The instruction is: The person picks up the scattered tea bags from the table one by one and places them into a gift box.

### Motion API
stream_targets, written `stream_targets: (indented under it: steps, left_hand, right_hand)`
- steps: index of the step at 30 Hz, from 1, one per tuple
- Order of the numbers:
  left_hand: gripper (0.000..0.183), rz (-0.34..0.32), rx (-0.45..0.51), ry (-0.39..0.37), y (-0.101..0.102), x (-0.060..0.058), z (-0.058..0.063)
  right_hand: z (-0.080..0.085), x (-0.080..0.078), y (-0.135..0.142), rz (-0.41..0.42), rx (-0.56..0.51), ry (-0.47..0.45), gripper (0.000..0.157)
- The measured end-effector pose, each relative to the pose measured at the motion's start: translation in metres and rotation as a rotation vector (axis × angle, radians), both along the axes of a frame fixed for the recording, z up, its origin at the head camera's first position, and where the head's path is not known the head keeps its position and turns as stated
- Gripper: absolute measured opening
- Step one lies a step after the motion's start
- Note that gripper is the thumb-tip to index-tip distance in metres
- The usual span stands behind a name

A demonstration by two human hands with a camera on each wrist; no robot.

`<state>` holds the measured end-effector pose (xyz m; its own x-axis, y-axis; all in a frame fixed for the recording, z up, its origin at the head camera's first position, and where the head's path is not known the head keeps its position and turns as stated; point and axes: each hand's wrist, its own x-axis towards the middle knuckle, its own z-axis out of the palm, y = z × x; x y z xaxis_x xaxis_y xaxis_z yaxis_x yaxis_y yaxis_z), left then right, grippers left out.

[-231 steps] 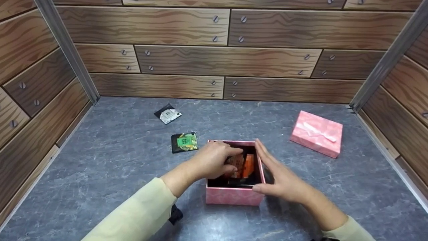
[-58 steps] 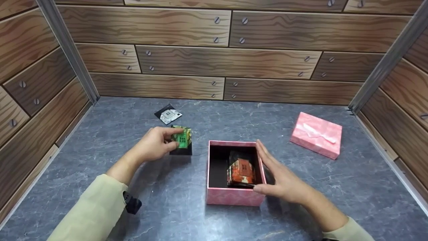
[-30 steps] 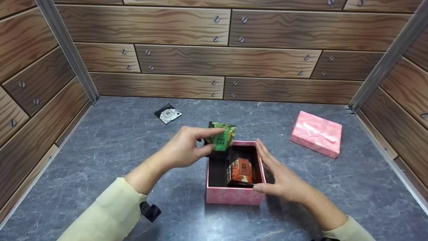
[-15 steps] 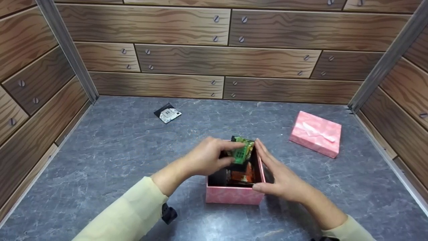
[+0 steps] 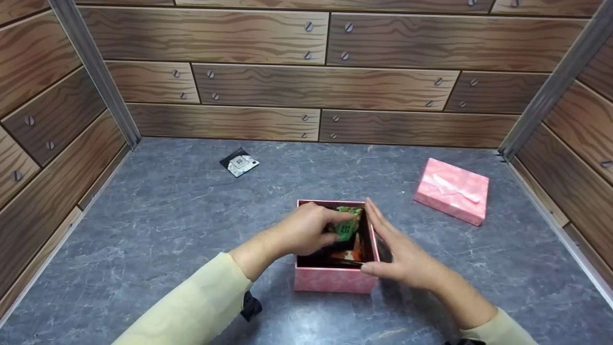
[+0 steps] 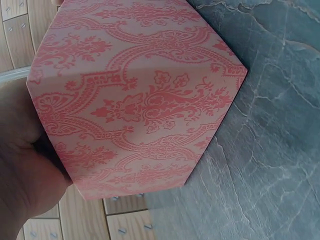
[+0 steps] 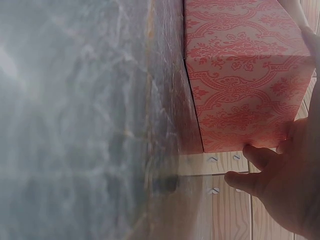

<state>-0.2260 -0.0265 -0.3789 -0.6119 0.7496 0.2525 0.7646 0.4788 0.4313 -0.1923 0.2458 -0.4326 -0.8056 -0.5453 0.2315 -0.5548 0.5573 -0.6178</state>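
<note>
My left hand (image 5: 306, 230) reaches into a pink box (image 5: 335, 280), pinching a green and black sachet (image 5: 346, 231) between thumb and fingers. Below it inside the box lie orange-printed sachets (image 5: 353, 254), partly hidden. Along the box's right wall rests my right hand (image 5: 407, 258), its fingers extended towards the back corner and its thumb on the front right corner. The left wrist view has the box's patterned outside (image 6: 140, 100) beside the left hand (image 6: 25, 170), whose fingers are hidden. In the right wrist view, fingertips of the right hand (image 7: 285, 185) touch the box's side (image 7: 245, 100).
A pink lid (image 5: 452, 191) with a bow lies at the right of the grey marbled table (image 5: 167, 215). A black and white sachet (image 5: 240, 163) lies flat at the back left. Wood-patterned walls (image 5: 383, 88) enclose the table on the back and sides.
My left hand picked up the green sachet from the table, left of the box, and carried it right and down into the box. The right hand has stayed at the box's right wall.
</note>
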Motion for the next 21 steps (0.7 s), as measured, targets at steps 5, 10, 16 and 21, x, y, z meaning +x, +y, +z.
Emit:
stream_targets:
  steps: [5,10,16,21]
  left_hand:
    - [0.048,0.028,-0.045,-0.012,0.000,0.000,-0.001]
    - [0.050,0.064,-0.136,-0.012,0.005,0.000,-0.001]
    - [0.044,0.112,-0.243,0.008,0.013,-0.003,-0.001]
    - [0.041,0.141,-0.327,0.057,0.018,-0.005,-0.002]
  right_hand:
    - [-0.001,0.000,-0.001,0.003,-0.008,0.003,0.115]
    - [-0.001,0.000,-0.001,-0.003,-0.001,-0.002,0.115]
    - [-0.001,0.000,-0.001,0.001,-0.004,0.001,0.116]
    - [-0.001,-0.001,-0.001,0.017,-0.017,0.011,0.115]
